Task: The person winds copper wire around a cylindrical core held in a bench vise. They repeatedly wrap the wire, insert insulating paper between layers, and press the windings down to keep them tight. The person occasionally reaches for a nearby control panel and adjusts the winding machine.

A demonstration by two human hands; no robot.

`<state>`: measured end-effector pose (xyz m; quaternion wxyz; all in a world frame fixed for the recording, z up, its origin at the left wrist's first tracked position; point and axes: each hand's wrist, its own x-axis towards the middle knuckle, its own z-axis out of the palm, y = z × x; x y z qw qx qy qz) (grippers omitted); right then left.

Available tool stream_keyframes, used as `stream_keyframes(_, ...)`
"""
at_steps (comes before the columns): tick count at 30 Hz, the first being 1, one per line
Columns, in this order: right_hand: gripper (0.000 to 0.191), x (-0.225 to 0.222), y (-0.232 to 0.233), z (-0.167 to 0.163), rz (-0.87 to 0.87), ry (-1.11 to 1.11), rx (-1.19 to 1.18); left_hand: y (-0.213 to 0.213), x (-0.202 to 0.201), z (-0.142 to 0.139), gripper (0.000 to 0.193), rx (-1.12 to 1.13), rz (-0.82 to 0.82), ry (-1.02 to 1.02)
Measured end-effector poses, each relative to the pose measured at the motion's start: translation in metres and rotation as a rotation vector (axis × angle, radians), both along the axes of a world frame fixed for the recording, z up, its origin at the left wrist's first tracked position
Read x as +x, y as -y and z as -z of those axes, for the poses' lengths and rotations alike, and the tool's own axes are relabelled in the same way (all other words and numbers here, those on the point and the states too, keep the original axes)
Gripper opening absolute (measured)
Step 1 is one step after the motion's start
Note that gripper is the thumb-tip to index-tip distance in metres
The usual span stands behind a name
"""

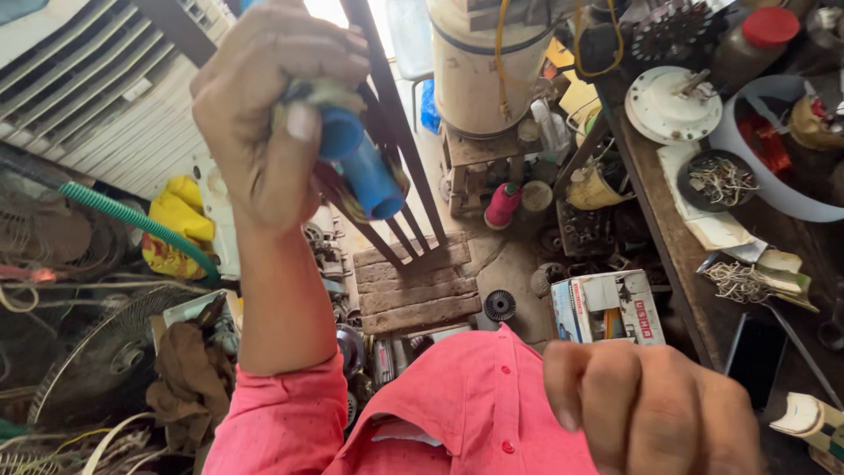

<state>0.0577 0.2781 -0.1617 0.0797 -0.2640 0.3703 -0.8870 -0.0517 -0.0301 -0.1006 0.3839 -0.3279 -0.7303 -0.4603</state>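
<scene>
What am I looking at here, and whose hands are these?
There is no machine: this is one picture from a camera worn on a person's head, looking down over a pink shirt at that person's own hands. The left hand is raised and closed around a blue tube; what else is in that grip is hard to tell. The right hand is a closed fist near the camera, and whether it holds anything is hidden. Below is a crowded workshop floor: a fan guard, a green hose, a brown rag and a small box. On the right stands a workbench with a bowl of screws and a white disc.
</scene>
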Motion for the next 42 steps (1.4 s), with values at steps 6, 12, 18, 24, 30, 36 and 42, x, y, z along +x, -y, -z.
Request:
stream_keyframes(6, 0.013, -0.033, 0.056, -0.035, 0.473, -0.362, -0.04, 0.011, -0.008, 0.01, 0.043, -0.066, -0.036, -0.006)
stream_keyframes(12, 0.019, -0.095, 0.085, -0.003, 0.952, -0.924, 0.339, 0.017, -0.009, 0.02, 0.043, -0.132, -0.08, -0.095)
stream_keyframes(18, 0.016, -0.097, 0.098, 0.039, 0.949, -0.836, 0.421, 0.021, -0.001, 0.029, 0.041, -0.061, -0.042, -0.018)
stream_keyframes(24, 0.017, -0.097, 0.108, 0.012, 0.925, -0.824, 0.397, 0.017, 0.01, 0.026, 0.041, -0.048, -0.094, 0.041)
stream_keyframes(30, 0.017, -0.103, 0.113, 0.01, 0.928, -0.85, 0.393, 0.015, 0.012, 0.027, 0.041, -0.056, -0.105, 0.018)
stream_keyframes(36, 0.014, -0.103, 0.119, 0.004, 0.908, -0.828, 0.404, 0.012, 0.02, 0.03, 0.04, -0.061, -0.105, 0.022)
stream_keyframes(42, 0.015, -0.109, 0.122, 0.001, 0.869, -0.819, 0.439, 0.001, 0.031, 0.028, 0.039, -0.058, -0.103, 0.036)
